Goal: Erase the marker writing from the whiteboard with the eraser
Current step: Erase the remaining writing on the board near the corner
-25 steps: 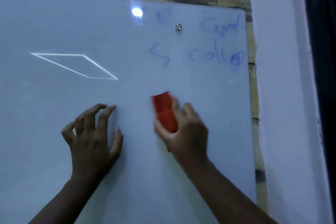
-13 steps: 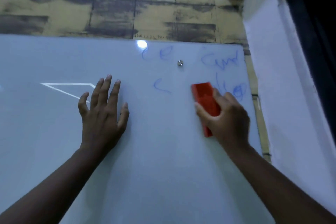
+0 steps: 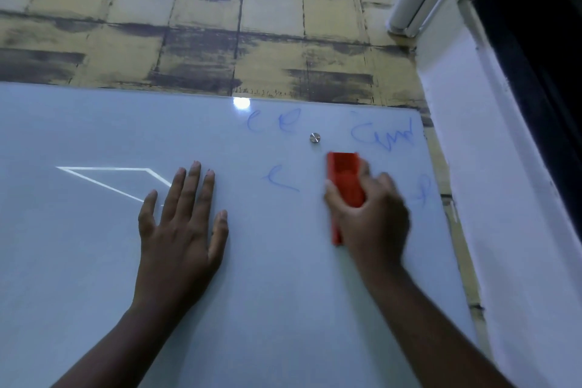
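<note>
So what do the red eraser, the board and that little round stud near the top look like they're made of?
Red eraser: looks like moulded plastic, matte, with a uniform colour and a recessed top; its wiping face is hidden.
Whiteboard: glossy, possibly glass or a coated panel; it mirrors a lamp spot and a bright window outline.
Round stud: apparently polished metal, silvery with a small highlight.

Faint blue marker writing on the whiteboard shows loose "e" shapes, no legible word.
</note>
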A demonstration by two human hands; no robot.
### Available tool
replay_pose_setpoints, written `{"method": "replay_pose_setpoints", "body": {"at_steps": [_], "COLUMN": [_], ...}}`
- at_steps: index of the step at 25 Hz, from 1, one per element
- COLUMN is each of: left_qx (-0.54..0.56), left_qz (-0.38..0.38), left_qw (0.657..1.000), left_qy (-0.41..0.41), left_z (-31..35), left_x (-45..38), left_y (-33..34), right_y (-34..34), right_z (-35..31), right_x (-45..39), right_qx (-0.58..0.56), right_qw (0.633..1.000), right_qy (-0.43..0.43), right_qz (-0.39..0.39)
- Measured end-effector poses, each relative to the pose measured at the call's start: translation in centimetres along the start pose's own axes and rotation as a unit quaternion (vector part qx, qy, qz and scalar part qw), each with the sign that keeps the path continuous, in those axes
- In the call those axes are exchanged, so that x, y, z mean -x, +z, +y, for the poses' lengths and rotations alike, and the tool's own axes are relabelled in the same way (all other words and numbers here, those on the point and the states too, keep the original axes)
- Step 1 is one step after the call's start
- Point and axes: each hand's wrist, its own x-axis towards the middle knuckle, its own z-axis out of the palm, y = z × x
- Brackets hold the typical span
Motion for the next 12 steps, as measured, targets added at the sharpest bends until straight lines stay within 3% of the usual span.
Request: {"method": "replay_pose_setpoints", "body": {"at_steps": [6,9,12], "left_qx": [-0.004,-0.011,-0.003], "left_qz": [-0.003,-0.004,0.001], "left_qw": [1.000,1.000,1.000], "left_qy": [0.022,0.020,0.012], "left_z": [-0.5,-0.6,-0.5], "left_x": [-0.2,-0.2,-0.3], "left_y": [0.1,-0.2,-0.5], "right_y": [4.0,3.4,1.6], "right_z": [-10.1,-9.0,-4.3], "right_x": [3.1,1.8,-0.1], "right_qx": [-0.009,0.017,0.056], "right_qw": [0.980,0.971,0.978], "right_qy": [-0.187,-0.225,-0.187], "right_qz": [-0.060,-0.076,-0.076]}}
